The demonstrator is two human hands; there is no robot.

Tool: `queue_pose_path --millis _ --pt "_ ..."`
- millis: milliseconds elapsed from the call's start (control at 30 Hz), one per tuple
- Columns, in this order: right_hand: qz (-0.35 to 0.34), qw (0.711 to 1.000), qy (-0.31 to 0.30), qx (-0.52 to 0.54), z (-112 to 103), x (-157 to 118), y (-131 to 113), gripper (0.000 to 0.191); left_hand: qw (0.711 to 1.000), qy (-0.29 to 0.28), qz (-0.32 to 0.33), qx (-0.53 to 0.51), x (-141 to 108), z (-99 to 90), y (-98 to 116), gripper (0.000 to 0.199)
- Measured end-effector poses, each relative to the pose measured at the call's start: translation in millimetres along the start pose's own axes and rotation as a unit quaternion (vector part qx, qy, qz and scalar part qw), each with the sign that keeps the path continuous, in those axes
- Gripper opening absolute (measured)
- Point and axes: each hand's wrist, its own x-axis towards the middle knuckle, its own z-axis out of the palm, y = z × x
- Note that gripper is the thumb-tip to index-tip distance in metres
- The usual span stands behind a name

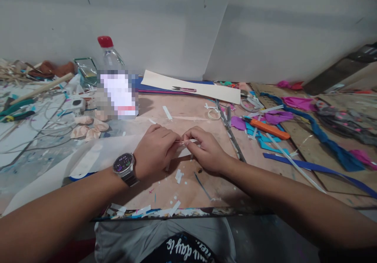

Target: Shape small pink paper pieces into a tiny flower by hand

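Observation:
My left hand (157, 147), with a watch (123, 164) on its wrist, is closed near the middle of the table, its fingertips on a small thin piece too small to name. Touching the same spot from the right, my right hand (204, 149) pinches with thumb and forefinger. A thin reddish line shows between the fingertips. White paper (114, 149) lies under and to the left of my left hand, and a pale piece (185, 152) shows below the fingertips. Small white strips (178, 175) lie just in front of my hands.
Behind my hands stand a red-capped bottle (110, 55) and a blurred lit screen (119, 94). Small snips (184, 89) rest on a cream strip (218, 91). To the right are an orange cutter (269, 128), a tape roll (213, 114) and blue fabric (324, 135); green-handled pliers (17, 107) lie left.

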Motion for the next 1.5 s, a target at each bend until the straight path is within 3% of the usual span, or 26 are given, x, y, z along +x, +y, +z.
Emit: queue_pose_path --millis 267,400,600,800,1233,1500 --pt "-0.079 0.996 0.009 -0.027 -2.0 0.4 4.1 0.008 0.999 -0.032 -0.025 -0.023 -0.3 1.2 0.4 0.025" --pt "-0.06 0.998 0.008 -0.03 -2.2 0.3 3.3 0.011 0.998 -0.028 -0.023 -0.05 -0.3 0.0 1.7 0.028" --pt "-0.035 0.999 0.003 -0.033 -2.8 1.5 7.4 0.012 0.993 -0.029 -0.082 -0.081 1.3 -5.9 -0.5 0.028" --pt "-0.043 0.998 0.001 -0.041 -4.7 1.3 6.9 0.009 0.989 -0.043 -0.118 -0.076 3.6 -8.8 -1.9 0.03" --pt "-0.051 0.998 0.017 -0.026 -3.1 0.4 5.6 0.008 0.963 -0.103 -0.176 -0.174 4.8 -13.3 0.5 0.028" --pt "-0.06 0.998 0.006 -0.017 -2.3 -0.1 7.5 0.009 0.966 -0.094 -0.175 -0.167 4.7 -12.6 -1.8 0.031"
